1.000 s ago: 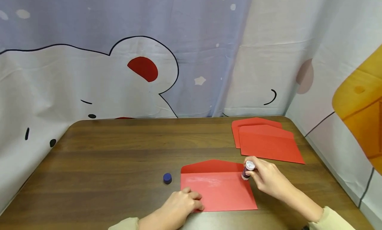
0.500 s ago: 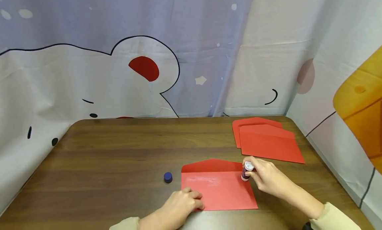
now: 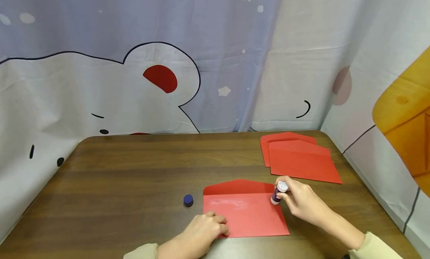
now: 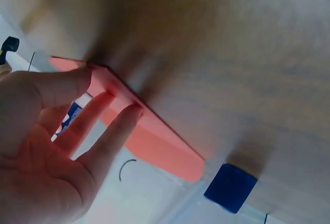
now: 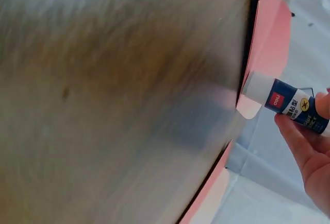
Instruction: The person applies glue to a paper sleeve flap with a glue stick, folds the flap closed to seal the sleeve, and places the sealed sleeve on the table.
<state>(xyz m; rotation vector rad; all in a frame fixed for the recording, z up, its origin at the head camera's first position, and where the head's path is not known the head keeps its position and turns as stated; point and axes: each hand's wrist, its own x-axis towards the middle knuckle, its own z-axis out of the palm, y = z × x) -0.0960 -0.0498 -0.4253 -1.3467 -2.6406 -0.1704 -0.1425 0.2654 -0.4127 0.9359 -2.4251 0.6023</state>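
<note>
Red envelope [image 3: 246, 210] between the hands, touching both.

Lower red envelope [image 3: 289, 139] of the far stack mostly covered — tabletop [image 5: 103, 105] blurred in both wrist views.

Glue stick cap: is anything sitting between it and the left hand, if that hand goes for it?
Nothing visible. The blue cap stands alone on the wooden table, just left of the open red envelope. The left hand presses that envelope's near left corner, with bare table between it and the cap.
</note>
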